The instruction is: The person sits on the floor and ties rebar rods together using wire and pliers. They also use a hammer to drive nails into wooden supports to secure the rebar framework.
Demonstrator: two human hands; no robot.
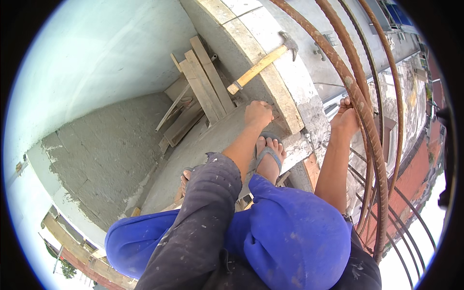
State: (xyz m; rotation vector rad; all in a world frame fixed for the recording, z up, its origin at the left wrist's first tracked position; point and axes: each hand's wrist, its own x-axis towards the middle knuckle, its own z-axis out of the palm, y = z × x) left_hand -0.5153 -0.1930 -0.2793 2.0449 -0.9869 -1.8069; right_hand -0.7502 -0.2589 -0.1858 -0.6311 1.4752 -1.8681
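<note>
My left hand (259, 114) is closed in a fist just above my sandalled foot, beside the inner face of the low wall. What it holds, if anything, is hidden. My right hand (344, 117) is on the outer side of the wall, behind a thick rusty steel bar (360, 99). Its fingers are curled, and I cannot make out anything in them. A claw hammer (261, 67) with a yellowish wooden handle lies across the wall top, head outward and handle end jutting over the inner side. A wooden board (275, 84) runs along the wall's inner edge.
Several bent rusty bars (394, 92) rise close on the right, with a drop and rooftops (411, 166) beyond. Wooden planks (203, 87) lean in the corner at the left. A partly plastered block wall (106, 150) stands behind. My grey flip-flop (267, 153) rests on the concrete ledge.
</note>
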